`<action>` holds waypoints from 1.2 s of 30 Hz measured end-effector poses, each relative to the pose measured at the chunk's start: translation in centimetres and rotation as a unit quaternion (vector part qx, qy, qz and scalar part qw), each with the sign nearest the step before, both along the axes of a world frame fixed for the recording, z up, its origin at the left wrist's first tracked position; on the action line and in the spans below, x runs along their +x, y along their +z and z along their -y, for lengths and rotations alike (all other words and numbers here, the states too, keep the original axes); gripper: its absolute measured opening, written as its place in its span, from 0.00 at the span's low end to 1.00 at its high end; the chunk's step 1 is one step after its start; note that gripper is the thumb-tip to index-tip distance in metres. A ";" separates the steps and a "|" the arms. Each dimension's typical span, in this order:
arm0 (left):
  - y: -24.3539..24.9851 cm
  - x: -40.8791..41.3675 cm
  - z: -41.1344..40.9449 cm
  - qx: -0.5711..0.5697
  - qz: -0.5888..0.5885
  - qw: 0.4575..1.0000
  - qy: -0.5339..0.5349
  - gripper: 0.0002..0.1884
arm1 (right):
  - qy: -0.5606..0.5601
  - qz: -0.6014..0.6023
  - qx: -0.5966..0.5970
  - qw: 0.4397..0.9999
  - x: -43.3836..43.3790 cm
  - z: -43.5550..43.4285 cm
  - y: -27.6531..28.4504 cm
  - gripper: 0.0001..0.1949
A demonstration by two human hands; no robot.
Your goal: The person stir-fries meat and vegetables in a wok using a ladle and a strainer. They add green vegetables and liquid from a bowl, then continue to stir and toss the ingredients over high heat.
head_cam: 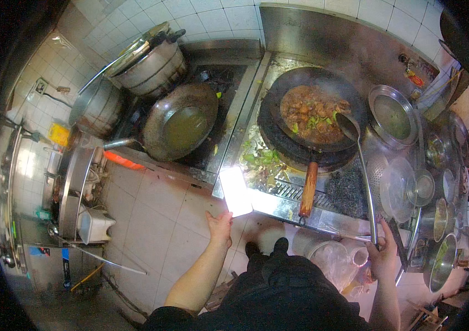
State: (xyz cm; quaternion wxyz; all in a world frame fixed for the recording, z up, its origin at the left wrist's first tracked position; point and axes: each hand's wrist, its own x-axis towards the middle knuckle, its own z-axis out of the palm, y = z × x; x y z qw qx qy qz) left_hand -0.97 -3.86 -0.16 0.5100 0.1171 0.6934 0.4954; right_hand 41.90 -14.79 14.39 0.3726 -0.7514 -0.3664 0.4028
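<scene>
My left hand (219, 229) holds a bright white rectangular object (235, 191) by its lower edge, over the stove's front edge; glare hides its surface, so I cannot tell what it is. In my right hand (383, 248) is the handle of a long metal ladle (348, 125), whose bowl rests in the wok (276, 97) at its right side. Steaming brown chunks of food with green pepper pieces (311, 107) fill the wok's middle. Its wooden handle (309, 186) points towards me, untouched.
Left of the wok, a second wok (151, 140) holds yellowish liquid, with large metal pots (151, 70) behind it. Green scraps (261, 158) lie on the stovetop. Metal bowls and strainers (394, 116) crowd the right side. A bin with a plastic liner (329, 260) stands below the stove edge.
</scene>
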 end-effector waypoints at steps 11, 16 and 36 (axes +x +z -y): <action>4.1 3.9 -1.0 0.270 -0.336 0.856 -0.286 0.35 | 0.026 0.010 0.067 0.997 2.0 1.4 -2.8 0.38; 10.3 14.1 -6.1 0.003 0.107 0.926 -0.363 0.32 | 0.032 -0.065 0.049 0.996 1.3 -1.7 -1.8 0.35; 10.0 17.8 -6.2 0.027 0.234 0.886 -0.399 0.16 | 0.012 -0.072 0.063 0.995 -0.5 0.5 2.9 0.30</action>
